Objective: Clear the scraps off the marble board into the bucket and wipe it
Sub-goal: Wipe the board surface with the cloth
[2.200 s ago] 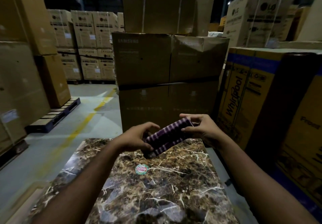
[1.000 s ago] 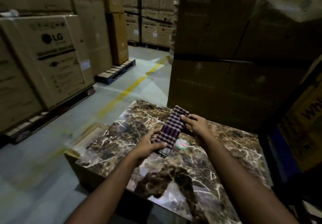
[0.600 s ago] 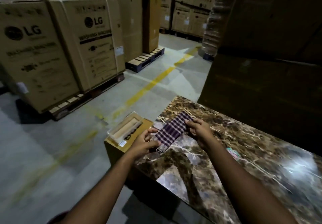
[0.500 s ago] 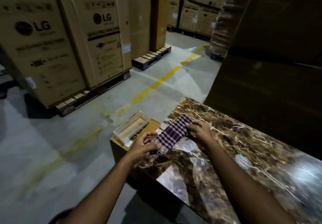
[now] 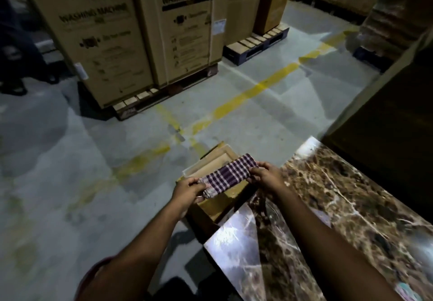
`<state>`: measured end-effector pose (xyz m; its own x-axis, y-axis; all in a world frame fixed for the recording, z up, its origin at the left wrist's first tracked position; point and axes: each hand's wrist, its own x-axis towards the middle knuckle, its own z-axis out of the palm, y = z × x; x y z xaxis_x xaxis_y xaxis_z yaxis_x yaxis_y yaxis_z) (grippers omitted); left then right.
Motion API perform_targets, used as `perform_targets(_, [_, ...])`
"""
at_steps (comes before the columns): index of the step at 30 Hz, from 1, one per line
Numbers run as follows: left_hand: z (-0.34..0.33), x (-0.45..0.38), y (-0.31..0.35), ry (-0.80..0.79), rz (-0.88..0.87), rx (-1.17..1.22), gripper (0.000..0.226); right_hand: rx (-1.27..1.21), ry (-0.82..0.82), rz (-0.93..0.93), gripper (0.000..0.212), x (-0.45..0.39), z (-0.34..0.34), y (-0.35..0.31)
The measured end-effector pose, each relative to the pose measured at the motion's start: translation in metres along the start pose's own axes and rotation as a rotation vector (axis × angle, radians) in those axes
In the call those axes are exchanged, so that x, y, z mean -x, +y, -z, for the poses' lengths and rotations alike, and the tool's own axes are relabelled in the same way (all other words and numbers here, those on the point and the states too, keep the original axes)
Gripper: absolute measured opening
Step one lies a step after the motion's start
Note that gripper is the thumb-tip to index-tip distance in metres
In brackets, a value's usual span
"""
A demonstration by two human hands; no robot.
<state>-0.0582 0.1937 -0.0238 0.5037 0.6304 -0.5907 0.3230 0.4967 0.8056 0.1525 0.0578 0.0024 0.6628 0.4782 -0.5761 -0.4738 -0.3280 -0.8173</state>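
A folded purple-and-white checked cloth (image 5: 228, 174) hangs in the air between my hands. My left hand (image 5: 187, 189) pinches its near end and my right hand (image 5: 266, 176) grips its far end. The cloth is over a cardboard box (image 5: 216, 204) that stands against the left edge of the brown marble board (image 5: 351, 207). A shallow pale tray (image 5: 199, 166) lies on top of that box, partly hidden by the cloth. The marble surface is glossy, with a round sticker (image 5: 406, 290) near the bottom right. No bucket and no scraps are in view.
Tall LG washing machine cartons (image 5: 131, 31) stand on pallets (image 5: 255, 45) at the back left. Yellow lines (image 5: 248, 94) cross the grey concrete floor. A dark large carton (image 5: 393, 118) rises right behind the board.
My view has swung left and down. Both hands carried the cloth from above the middle of the marble board leftwards past its edge, so it now hangs over the box and tray.
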Motion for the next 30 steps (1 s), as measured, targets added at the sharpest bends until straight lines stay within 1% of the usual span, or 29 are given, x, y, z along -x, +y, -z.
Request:
perform_targets(3, [0.006, -0.042, 0.005, 0.079, 0.056, -0.002, 0.020, 0.087, 0.027, -0.036, 0.032, -0.051, -0.017, 0.006])
perform_targets(5, [0.009, -0.069, 0.004, 0.152, 0.106, -0.037, 0.023, 0.187, 0.039, -0.049, 0.036, -0.079, -0.027, 0.012])
perform_targets(7, [0.011, -0.093, -0.001, 0.212, 0.134, -0.093, 0.023, 0.246, 0.063, -0.066, 0.036, -0.102, -0.036, 0.016])
perform_targets(10, [0.013, -0.135, -0.009, 0.310, 0.119, -0.241, 0.029, 0.280, 0.066, -0.111, 0.036, -0.140, -0.053, 0.023])
perform_targets(13, [0.012, -0.170, -0.018, 0.339, 0.149, -0.391, 0.024, 0.295, 0.103, -0.168, 0.028, -0.174, -0.069, 0.037])
perform_targets(16, [0.010, -0.203, -0.031, 0.313, 0.141, -0.509, 0.017, 0.356, 0.133, -0.186, 0.026, -0.209, -0.079, 0.053])
perform_targets(18, [0.010, -0.217, -0.041, 0.294, 0.130, -0.538, 0.015, 0.373, 0.122, -0.215, 0.029, -0.226, -0.080, 0.060])
perform_targets(19, [0.009, -0.223, -0.047, 0.279, 0.130, -0.554, 0.016, 0.365, 0.103, -0.231, 0.036, -0.234, -0.079, 0.065])
perform_targets(21, [0.007, -0.230, -0.054, 0.209, 0.141, -0.619, 0.026, 0.414, 0.046, -0.252, 0.058, -0.238, -0.080, 0.071])
perform_targets(22, [0.005, -0.231, -0.056, 0.157, 0.148, -0.666, 0.034, 0.541, 0.035, -0.228, 0.067, -0.236, -0.080, 0.073])
perform_targets(23, [0.004, -0.231, -0.057, 0.096, 0.143, -0.711, 0.041, 0.696, 0.034, -0.175, 0.070, -0.231, -0.081, 0.073])
perform_targets(24, [0.003, -0.229, -0.058, 0.024, 0.128, -0.760, 0.046, 0.832, 0.029, -0.112, 0.067, -0.226, -0.084, 0.072])
perform_targets(25, [0.003, -0.227, -0.061, -0.051, 0.103, -0.820, 0.047, 0.917, 0.023, -0.051, 0.059, -0.223, -0.086, 0.074])
perform_targets(27, [0.002, -0.220, -0.065, -0.169, 0.039, -0.974, 0.045, 1.023, -0.060, 0.001, 0.041, -0.217, -0.092, 0.078])
perform_targets(28, [0.002, -0.217, -0.067, -0.195, 0.003, -1.045, 0.041, 1.099, -0.127, 0.011, 0.038, -0.215, -0.094, 0.082])
perform_targets(30, [0.002, -0.212, -0.071, -0.186, -0.072, -1.132, 0.034, 1.219, -0.230, 0.015, 0.037, -0.214, -0.093, 0.092])
